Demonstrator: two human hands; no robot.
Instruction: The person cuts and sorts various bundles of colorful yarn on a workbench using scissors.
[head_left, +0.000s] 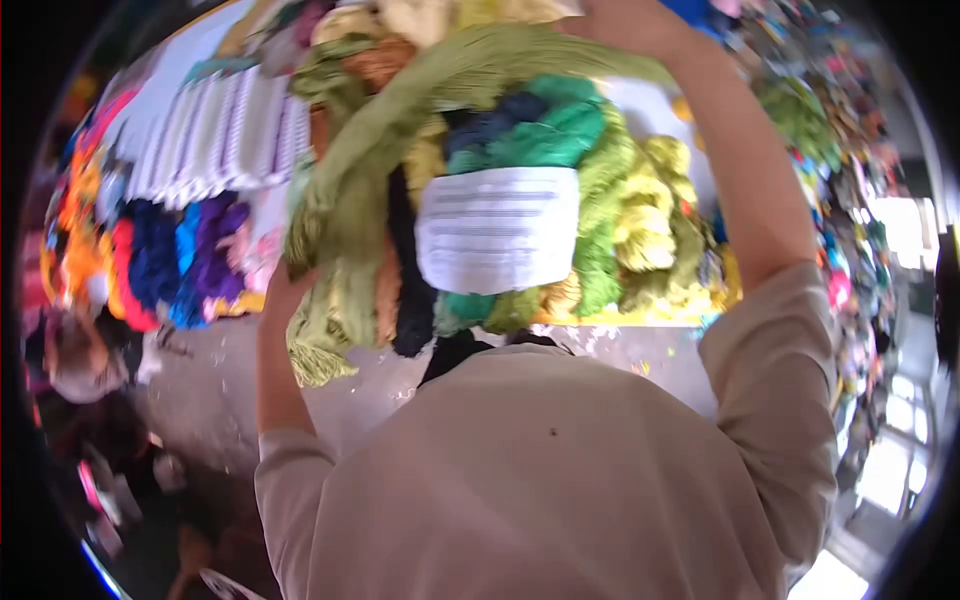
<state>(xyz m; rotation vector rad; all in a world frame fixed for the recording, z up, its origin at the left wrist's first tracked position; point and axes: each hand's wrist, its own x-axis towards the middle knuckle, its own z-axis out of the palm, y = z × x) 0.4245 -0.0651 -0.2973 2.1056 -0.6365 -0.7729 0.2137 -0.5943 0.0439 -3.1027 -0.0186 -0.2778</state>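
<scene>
A long olive-green hank of yarn (345, 190) arches over the table, its loose end hanging down at the left. My left hand (287, 278) grips it at the left, with the fingers mostly hidden by the strands. At the top edge, my right hand (625, 25) is closed at the hank's far end, partly blurred. Beneath the arch lie a teal-green skein (560, 125) and a dark navy skein (505, 118). A white sheet with printed lines (497, 230) rests on the yarn in front of me.
Yellow skeins (645, 225) and bright green skeins (600, 250) lie at the right. White-and-purple striped cloth (225, 130) is at the left, above blue skeins (155, 255) and purple skeins (215, 235). A person (85, 360) is at the far left. More coloured yarn (800, 120) fills the right side.
</scene>
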